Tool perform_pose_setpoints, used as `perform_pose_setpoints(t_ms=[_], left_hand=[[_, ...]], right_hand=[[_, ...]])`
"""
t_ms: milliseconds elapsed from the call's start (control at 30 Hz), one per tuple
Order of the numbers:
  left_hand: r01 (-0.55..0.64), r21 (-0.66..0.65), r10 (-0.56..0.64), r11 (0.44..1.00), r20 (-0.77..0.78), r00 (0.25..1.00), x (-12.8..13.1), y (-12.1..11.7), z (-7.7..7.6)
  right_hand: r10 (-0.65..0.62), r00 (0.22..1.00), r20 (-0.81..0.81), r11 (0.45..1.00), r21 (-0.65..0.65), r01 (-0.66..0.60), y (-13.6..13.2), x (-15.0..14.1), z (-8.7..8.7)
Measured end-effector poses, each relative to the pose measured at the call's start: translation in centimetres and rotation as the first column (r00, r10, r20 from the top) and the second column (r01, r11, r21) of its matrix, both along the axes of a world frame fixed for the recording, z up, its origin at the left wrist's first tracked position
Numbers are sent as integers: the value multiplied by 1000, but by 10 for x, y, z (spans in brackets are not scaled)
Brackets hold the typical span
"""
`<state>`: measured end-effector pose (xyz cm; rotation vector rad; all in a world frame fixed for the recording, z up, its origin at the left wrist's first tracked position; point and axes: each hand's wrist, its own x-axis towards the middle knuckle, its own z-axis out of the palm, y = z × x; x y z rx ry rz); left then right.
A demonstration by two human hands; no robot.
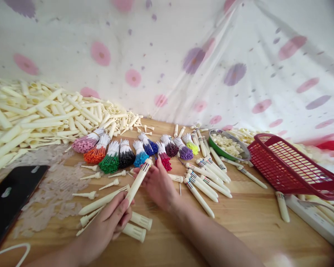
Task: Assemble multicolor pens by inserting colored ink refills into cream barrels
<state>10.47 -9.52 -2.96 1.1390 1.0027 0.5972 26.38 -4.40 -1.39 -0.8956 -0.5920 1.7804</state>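
My left hand (115,215) is closed around the lower part of a cream multicolour pen (139,181), which tilts up to the right. Dark and coloured sliders show in the slots near its top end. Close beside that top end is my right hand (160,185), thumb raised apart from the fingers; the fingers are partly hidden behind the pen, and I see nothing held there. Just beyond lie bundles of white-stemmed sliders with coloured ends, among them red (164,161), light blue (140,157), black (126,157) and green (109,161). Cream pen barrels (135,231) rest beneath my left hand.
A heap of cream barrels (44,115) covers the back left. A phone (15,200) lies at the left beside clear plastic pieces (52,193). Several filled pens (200,196) lie to the right, with a green bowl (219,148), a red basket (295,167) and a power strip (314,218).
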Motion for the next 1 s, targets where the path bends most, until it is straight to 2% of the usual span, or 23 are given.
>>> perform_pose_setpoints(t_ms=[67,133,267,400,467,567,700,867,1000], left_hand=[[-3,-31,5,1000,51,999,2,-3,-4],[-1,-32,3,999,55,999,1,-6,-8],[-22,20,22,1000,-22,1000,0,-8,-14],[-32,136,39,990,-52,998,3,-5,-13],[-6,135,15,991,-66,998,4,-5,-11],[26,60,-23,998,-56,998,6,-6,-8],[13,-19,-13,1000,9,1000,6,-5,-7],[84,82,-83,993,-10,996,4,1,-4],[111,141,-108,984,-27,994,3,2,-2]], right_hand=[[136,985,-106,990,-22,-139,-9,-6,0],[195,963,-187,980,-9,-200,-14,-11,-1],[181,955,-233,983,80,-167,-15,-15,-3],[162,972,-170,970,209,-125,-14,-17,-4],[169,974,-149,962,241,-130,-15,-17,-5],[209,965,-159,956,243,-167,-15,-17,-8],[219,948,-231,960,223,-168,-11,-14,-9],[337,855,-395,936,241,-257,-2,-3,2],[351,832,-429,934,220,-280,-1,1,8]])
